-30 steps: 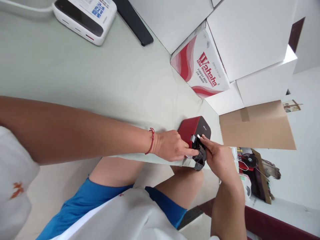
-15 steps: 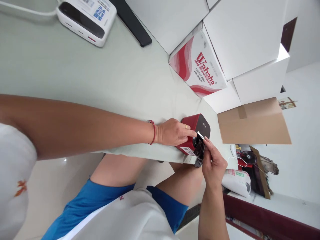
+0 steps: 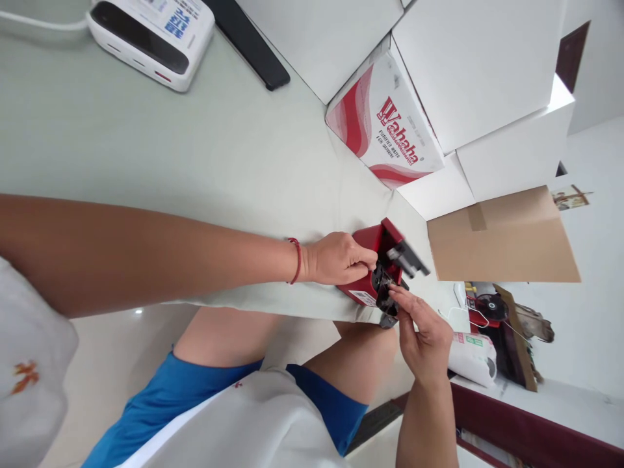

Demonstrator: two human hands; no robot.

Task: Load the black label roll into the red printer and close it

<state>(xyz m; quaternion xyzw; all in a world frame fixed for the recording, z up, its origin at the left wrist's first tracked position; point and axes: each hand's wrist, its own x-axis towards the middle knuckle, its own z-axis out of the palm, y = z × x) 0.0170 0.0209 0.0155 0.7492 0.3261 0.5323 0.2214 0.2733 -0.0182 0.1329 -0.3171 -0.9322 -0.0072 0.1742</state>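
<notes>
Keeping the left hand (image 3: 341, 258) curled almost shut at the rim of the small red box (image 3: 369, 238), near the edge of the pale green table (image 3: 195, 149). Touching the shiny black parts (image 3: 381, 281) inside with the right hand (image 3: 426, 333), fingers bent and close together. Cannot tell if pinching anything with either. Can see the flat dark lid (image 3: 408, 259) tipped up, blurry.

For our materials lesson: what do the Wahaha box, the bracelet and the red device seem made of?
Wahaha box: likely printed cardboard; flat panels, straight folded edges.
Bracelet: probably matte cord; thin and flexible-looking.
Red device: perhaps smooth plastic, though painted metal is possible; even colour.
</notes>
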